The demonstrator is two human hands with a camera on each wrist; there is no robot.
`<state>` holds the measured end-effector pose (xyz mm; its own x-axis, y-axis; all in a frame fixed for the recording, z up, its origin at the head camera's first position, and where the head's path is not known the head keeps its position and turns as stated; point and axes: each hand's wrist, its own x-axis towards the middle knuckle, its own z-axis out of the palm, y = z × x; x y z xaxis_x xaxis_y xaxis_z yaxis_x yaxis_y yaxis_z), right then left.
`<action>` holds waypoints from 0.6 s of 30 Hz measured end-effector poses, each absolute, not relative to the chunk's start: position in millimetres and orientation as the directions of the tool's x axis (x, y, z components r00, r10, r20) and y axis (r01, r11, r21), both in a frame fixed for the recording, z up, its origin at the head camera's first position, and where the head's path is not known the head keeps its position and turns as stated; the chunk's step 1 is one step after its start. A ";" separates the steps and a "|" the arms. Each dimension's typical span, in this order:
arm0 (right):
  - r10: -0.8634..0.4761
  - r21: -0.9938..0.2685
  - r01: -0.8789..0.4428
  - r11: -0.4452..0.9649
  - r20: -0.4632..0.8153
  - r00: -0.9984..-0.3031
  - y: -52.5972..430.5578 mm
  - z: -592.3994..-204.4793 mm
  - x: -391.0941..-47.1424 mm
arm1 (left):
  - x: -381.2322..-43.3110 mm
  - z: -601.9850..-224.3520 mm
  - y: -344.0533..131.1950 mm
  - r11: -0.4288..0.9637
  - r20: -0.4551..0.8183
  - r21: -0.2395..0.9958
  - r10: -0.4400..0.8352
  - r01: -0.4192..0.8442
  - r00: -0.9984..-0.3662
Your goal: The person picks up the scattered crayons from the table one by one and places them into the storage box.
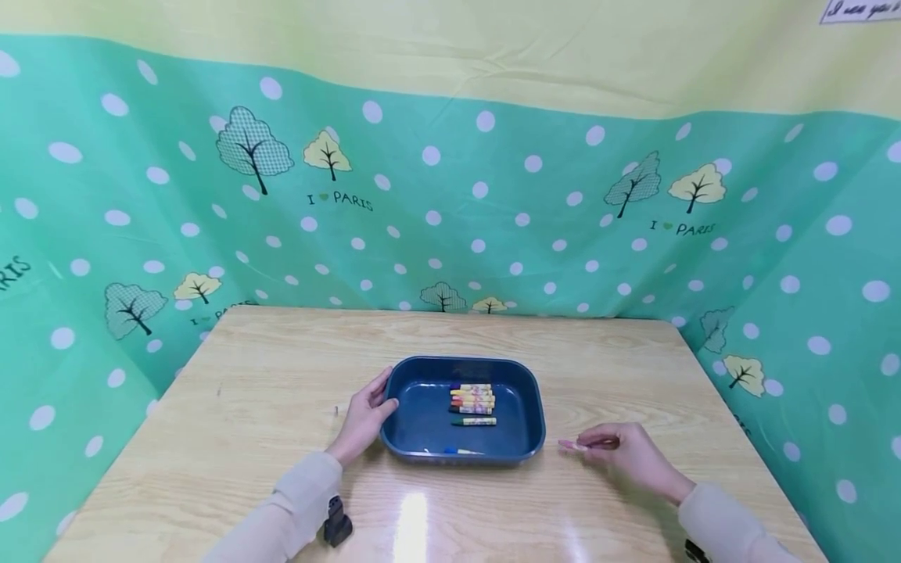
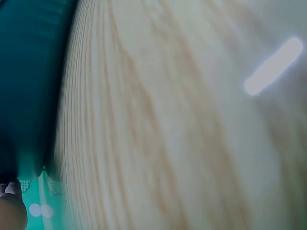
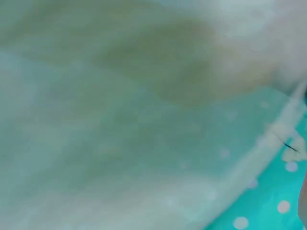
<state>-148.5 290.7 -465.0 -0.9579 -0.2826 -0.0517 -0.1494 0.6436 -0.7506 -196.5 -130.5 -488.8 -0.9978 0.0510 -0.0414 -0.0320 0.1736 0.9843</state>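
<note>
A dark blue rectangular basin stands on the wooden table. My left hand grips its left side, the thumb at the rim and the fingers along the outer wall. Inside lie several crayons in a stacked row, a green crayon just below them and a blue crayon by the near wall. Right of the basin, my right hand pinches a pink crayon close over the table, its tip toward the basin. In the left wrist view, the basin's wall fills the left edge.
The wooden table reaches back to a green polka-dot curtain that also hangs at both sides. A black wrist camera sits at my left cuff. Blurred wood and curtain fill the right wrist view.
</note>
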 end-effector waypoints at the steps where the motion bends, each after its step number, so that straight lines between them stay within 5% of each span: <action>1: -0.275 -0.753 -0.149 0.640 -0.044 -0.960 289.3 -460.9 -150.5 | -197.1 -488.4 -130.5 0.176 -0.038 0.984 0.049 -0.029 -0.998; 18: -0.235 -0.820 -0.109 0.562 -0.032 -0.972 245.7 -411.2 -183.2 | -196.4 -489.7 -130.0 0.158 -0.045 0.987 0.047 -0.037 -0.998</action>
<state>-183.2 245.7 -411.2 -0.9715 -0.2347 -0.0322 -0.1087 0.5623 -0.8197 -196.4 -130.0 -489.7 -0.9979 0.0466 -0.0453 -0.0375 0.1578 0.9868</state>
